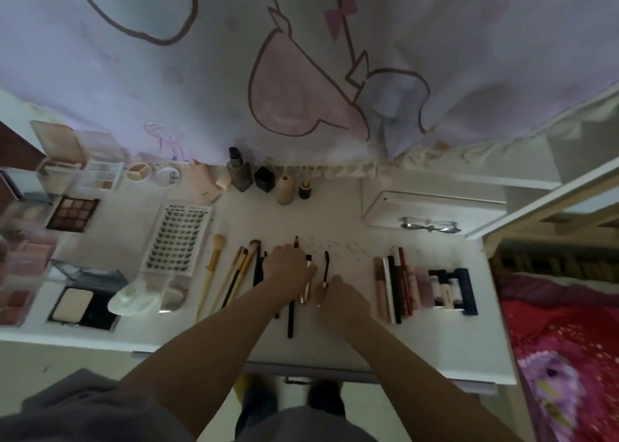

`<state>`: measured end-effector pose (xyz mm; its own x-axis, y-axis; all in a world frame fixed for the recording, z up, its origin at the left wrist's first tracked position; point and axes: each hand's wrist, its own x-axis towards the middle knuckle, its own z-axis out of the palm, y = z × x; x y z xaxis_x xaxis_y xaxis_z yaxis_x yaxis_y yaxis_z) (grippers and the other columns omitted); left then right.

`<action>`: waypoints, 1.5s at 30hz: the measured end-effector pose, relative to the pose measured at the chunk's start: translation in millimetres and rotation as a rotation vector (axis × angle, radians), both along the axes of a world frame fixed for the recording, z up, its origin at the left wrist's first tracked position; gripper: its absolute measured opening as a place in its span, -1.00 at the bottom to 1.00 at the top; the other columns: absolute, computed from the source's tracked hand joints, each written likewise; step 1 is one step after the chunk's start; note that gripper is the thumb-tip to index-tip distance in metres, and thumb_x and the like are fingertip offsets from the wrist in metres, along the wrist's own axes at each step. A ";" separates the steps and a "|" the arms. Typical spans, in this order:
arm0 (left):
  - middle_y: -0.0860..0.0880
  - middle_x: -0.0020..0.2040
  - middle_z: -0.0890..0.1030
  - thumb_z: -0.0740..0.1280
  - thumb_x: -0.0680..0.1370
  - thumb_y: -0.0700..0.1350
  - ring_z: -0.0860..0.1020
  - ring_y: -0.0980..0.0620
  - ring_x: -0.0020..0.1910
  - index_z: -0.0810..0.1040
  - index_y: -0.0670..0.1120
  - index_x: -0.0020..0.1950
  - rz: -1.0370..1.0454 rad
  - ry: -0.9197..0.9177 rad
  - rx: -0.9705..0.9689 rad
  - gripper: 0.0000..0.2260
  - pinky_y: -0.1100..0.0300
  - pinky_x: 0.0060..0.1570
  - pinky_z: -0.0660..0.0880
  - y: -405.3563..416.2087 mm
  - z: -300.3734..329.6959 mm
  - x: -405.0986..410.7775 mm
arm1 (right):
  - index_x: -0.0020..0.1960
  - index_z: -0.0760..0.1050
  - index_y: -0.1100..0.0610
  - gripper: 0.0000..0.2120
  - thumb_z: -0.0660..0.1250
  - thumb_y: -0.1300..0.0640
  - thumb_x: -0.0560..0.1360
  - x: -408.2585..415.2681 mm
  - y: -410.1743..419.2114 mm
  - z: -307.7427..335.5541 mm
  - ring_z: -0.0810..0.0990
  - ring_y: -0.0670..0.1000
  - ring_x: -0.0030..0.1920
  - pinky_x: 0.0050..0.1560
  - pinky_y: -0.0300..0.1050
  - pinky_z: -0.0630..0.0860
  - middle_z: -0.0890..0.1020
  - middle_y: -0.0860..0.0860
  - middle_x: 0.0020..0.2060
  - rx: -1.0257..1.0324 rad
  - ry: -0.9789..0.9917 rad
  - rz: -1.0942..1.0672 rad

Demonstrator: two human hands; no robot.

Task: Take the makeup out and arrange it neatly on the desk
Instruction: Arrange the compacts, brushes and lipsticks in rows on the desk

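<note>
Near the counter (335,213) front edge, the right hand (341,296) pinched a slim black brush (326,267) pointing toward the back, while the left hand (288,267) curled over neighbouring brushes (234,274).

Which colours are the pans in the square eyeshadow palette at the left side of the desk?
Browns and beige tones, in the eyeshadow palette; the head view shows it.
</note>
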<state>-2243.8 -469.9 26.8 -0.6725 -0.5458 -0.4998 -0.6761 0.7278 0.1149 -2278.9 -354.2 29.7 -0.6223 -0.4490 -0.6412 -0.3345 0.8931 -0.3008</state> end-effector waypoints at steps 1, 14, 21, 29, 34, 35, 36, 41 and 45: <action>-0.12 0.03 0.56 0.16 0.58 0.14 0.50 -0.07 0.04 0.55 -0.15 0.01 -0.012 0.006 -0.002 -0.62 0.08 -0.08 0.51 -4.4 -1.3 2.1 | 0.20 0.33 0.18 -0.72 0.02 0.03 0.63 3.0 -6.1 -1.0 0.54 0.11 0.14 -0.04 -0.11 0.35 0.54 0.10 0.14 0.018 0.014 0.021; -0.10 0.13 0.50 0.09 0.61 0.12 0.45 -0.10 0.13 0.38 -0.12 0.19 -0.009 0.182 -0.059 -0.66 0.03 0.07 0.40 -13.0 14.2 2.0 | 0.13 0.38 0.20 -0.66 0.01 -0.03 0.63 -33.5 -5.1 13.5 0.57 0.16 0.06 -0.03 -0.05 0.43 0.60 0.16 0.02 -0.065 0.191 0.089; -0.13 0.14 0.51 0.08 0.63 -0.02 0.47 -0.11 0.12 0.39 -0.14 0.19 -0.122 0.238 0.217 -0.75 0.06 0.05 0.39 83.1 -1.3 -42.3 | 0.02 0.50 0.17 -0.80 0.17 0.07 0.56 -117.0 33.2 13.3 0.50 0.02 -0.14 -0.14 -0.13 0.44 0.59 0.08 -0.08 0.030 0.167 0.107; -0.08 0.14 0.52 0.14 0.59 -0.01 0.52 -0.07 0.10 0.43 -0.09 0.16 0.130 0.196 0.249 -0.77 0.08 0.04 0.43 103.1 -17.0 -61.2 | -0.23 0.42 0.14 -0.69 0.15 -0.05 0.56 -122.4 29.0 -3.2 0.51 0.05 -0.22 -0.20 -0.15 0.37 0.50 0.01 -0.32 -0.011 0.155 0.184; -0.11 0.13 0.48 0.19 0.57 -0.04 0.48 -0.09 0.09 0.41 -0.16 0.15 0.140 0.239 0.267 -0.75 0.11 -0.06 0.40 90.1 -7.7 -42.1 | -0.16 0.56 0.26 -0.47 0.11 -0.17 0.58 -124.6 21.3 3.4 0.54 0.07 -0.26 -0.24 -0.18 0.37 0.50 0.06 -0.34 -0.067 -0.059 0.037; -0.12 0.11 0.48 0.21 0.56 -0.05 0.48 -0.08 0.04 0.41 -0.17 0.13 0.129 0.264 0.281 -0.76 0.13 -0.11 0.37 85.9 -5.3 -36.0 | -0.09 0.60 0.27 -0.44 0.09 -0.19 0.58 -122.8 19.5 9.6 0.52 0.03 -0.33 -0.32 -0.20 0.36 0.51 0.05 -0.36 -0.079 -0.144 -0.027; -0.12 0.09 0.48 0.22 0.56 -0.06 0.47 -0.04 -0.04 0.41 -0.18 0.10 0.111 0.304 0.300 -0.78 0.17 -0.16 0.34 80.6 -2.1 -29.2 | -0.07 0.61 0.27 -0.42 0.08 -0.21 0.58 -120.8 17.5 16.3 0.46 -0.01 -0.42 -0.40 -0.23 0.34 0.50 0.04 -0.39 -0.082 -0.226 -0.083; -0.11 0.03 0.47 0.20 0.59 -0.11 0.40 0.00 -0.18 0.40 -0.18 0.08 -0.040 0.481 0.269 -0.84 0.21 -0.25 0.26 49.0 29.0 6.5 | -0.26 0.48 0.17 -0.56 0.16 -0.16 0.57 -107.3 5.5 47.4 0.28 -0.11 -0.62 -0.53 -0.29 0.20 0.40 -0.05 -0.56 -0.087 -0.448 -0.032; -0.08 -0.02 0.48 0.10 0.64 -0.02 0.48 -0.07 -0.13 0.39 -0.14 0.12 -0.136 0.412 0.213 -0.79 0.10 -0.21 0.36 30.8 53.4 18.4 | -0.26 0.47 0.16 -0.62 0.19 -0.08 0.59 -91.7 -5.2 71.0 0.28 -0.12 -0.61 -0.53 -0.26 0.21 0.39 -0.03 -0.53 -0.273 -0.485 0.019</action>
